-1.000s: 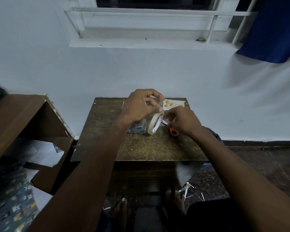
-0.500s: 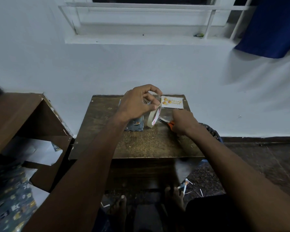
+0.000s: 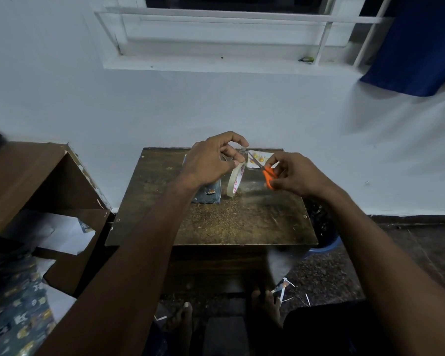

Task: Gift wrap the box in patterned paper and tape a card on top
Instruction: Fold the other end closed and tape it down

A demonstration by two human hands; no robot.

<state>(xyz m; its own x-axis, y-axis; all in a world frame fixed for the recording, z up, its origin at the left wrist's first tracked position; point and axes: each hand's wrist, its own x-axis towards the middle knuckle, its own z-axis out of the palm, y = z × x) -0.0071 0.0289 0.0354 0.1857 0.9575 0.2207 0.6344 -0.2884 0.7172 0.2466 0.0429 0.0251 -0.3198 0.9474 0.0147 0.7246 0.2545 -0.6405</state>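
One tape roll [image 3: 235,179] in left hand [image 3: 211,163] — one scissors [image 3: 263,170] in right hand [image 3: 296,176].

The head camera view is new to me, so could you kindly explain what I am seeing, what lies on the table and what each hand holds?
There is no machine here: a person wears a wide-angle camera on the head, looking forward and down, so both bare arms reach in from the bottom of the picture. The left hand holds a tape roll above a small wooden table, with a strip drawn out between its fingers. The right hand holds orange scissors, their blades pointing at that strip. On the table stands the box, already in dark patterned paper and partly hidden by the left hand. The card lies at the far edge, behind the scissors.
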